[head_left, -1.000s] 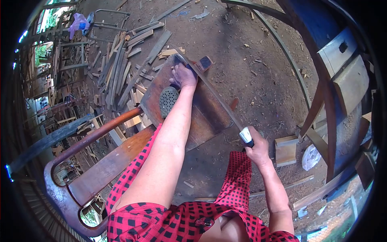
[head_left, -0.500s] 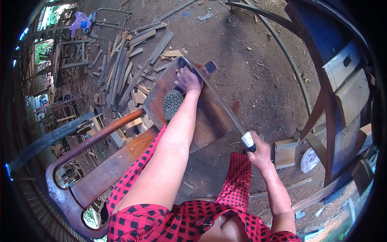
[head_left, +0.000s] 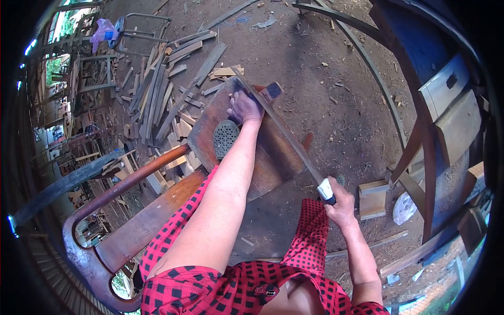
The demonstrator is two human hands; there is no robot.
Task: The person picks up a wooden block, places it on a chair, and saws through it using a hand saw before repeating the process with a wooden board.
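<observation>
Saw (head_left: 286,134) is the thing in hand: long axis runs diagonally, near right to far left, lying across the right side of the seat (head_left: 207,118). Right hand (head_left: 340,205) is at the near-right end, fingers wrapped fully round the white-and-black handle (head_left: 324,187), off the seat and over the ground. Left hand (head_left: 245,107) is toward the far end, just left of the blade, fingers bent and set down at the seat's far part; can't tell what's gripped or pressed, the hand covers it. Key relation: block (head_left: 273,91) with the dark end pokes out right of the blade near its far tip, so the blade passes between the block's visible end and the left hand. Left hand is much nearer the block; right hand is well apart, a blade length back. Can't see teeth or any cut, nor whether blade touches block. Shoe (head_left: 226,139) is on the seat, left of the left wrist. Offcuts (head_left: 163,89) on the ground far left, plastic bag (head_left: 404,208) near right.
</observation>
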